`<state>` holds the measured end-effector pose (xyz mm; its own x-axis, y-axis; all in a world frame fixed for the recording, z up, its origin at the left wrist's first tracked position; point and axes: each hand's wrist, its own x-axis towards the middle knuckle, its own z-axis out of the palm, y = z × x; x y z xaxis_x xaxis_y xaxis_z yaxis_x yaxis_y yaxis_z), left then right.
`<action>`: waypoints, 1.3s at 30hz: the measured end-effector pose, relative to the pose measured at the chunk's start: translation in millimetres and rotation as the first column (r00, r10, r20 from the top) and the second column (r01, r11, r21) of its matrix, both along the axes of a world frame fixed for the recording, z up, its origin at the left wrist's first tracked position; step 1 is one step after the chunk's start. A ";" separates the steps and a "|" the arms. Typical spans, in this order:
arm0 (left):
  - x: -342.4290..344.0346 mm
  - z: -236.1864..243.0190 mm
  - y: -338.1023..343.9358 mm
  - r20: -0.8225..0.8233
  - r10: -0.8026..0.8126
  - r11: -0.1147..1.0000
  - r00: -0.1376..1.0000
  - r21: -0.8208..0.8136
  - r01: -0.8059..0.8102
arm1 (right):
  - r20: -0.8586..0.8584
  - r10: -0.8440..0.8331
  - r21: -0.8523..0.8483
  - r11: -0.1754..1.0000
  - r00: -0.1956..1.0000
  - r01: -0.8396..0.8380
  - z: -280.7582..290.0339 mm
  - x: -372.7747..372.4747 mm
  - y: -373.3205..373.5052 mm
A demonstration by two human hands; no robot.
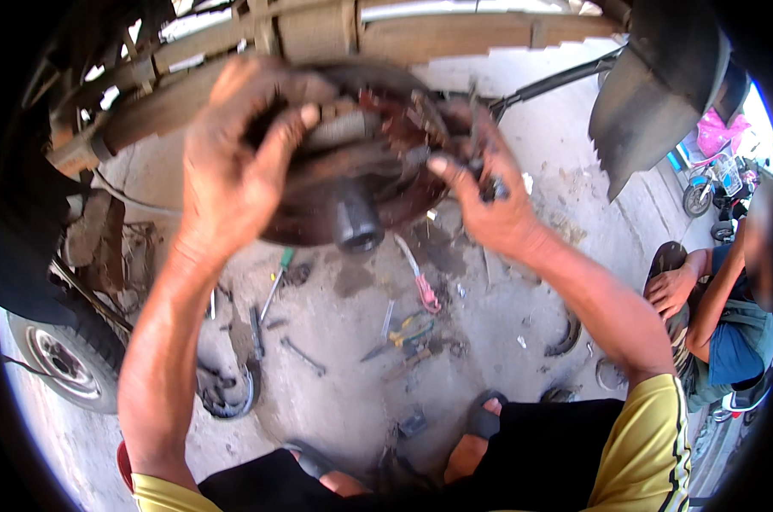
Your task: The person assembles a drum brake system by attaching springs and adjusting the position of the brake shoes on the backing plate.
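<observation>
A rusty brown drum brake assembly [318, 183] hangs beneath the vehicle, with a dark stub axle [357, 224] jutting toward me. My left hand [233, 154] is closed round its left side, the thumb pressed by a greyish curved part [344, 130] and the fingers partly hidden behind. On the right side of the assembly, my right hand [493, 192] is closed with thumb and fingers about a small dark part by the rim. Blur and shadow hide what exactly that part is. Rusty pieces [408, 119] stand between the two hands.
Below lie a green-handled screwdriver [275, 277], a wrench [303, 357], pliers [414, 331], a red-handled tool [424, 290] and curved brake shoes [565, 334]. A leaf spring [455, 36] crosses above. A wheel [62, 363] stands left; another person [732, 316] sits right.
</observation>
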<state>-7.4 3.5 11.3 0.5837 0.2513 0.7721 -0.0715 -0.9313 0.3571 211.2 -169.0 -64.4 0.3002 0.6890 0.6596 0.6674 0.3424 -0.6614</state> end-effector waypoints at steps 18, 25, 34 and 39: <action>7.0 6.4 7.2 0.100 -0.284 0.935 0.954 -0.190 0.298 | 0.225 -0.041 0.024 0.999 0.974 0.036 8.6 1.6 0.1; 9.2 14.5 11.3 -0.006 -0.228 0.973 0.974 0.026 0.228 | 0.187 -0.013 0.007 1.000 0.982 0.011 9.2 2.2 3.6; -3.9 41.3 -23.4 -0.188 -0.052 0.969 0.981 0.226 0.095 | 0.114 -0.125 0.060 0.991 0.986 0.118 9.9 -18.2 8.5; -24.6 30.3 -5.1 -0.153 -0.057 0.981 0.987 0.177 0.084 | 0.078 -0.033 0.066 0.997 0.996 0.028 4.0 2.3 5.2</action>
<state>-32.0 -1.5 41.6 0.7052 0.0683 0.7057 -0.0988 -0.9762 0.1932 213.6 -163.8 -60.3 0.2657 0.6356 0.7249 0.7274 0.3613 -0.5834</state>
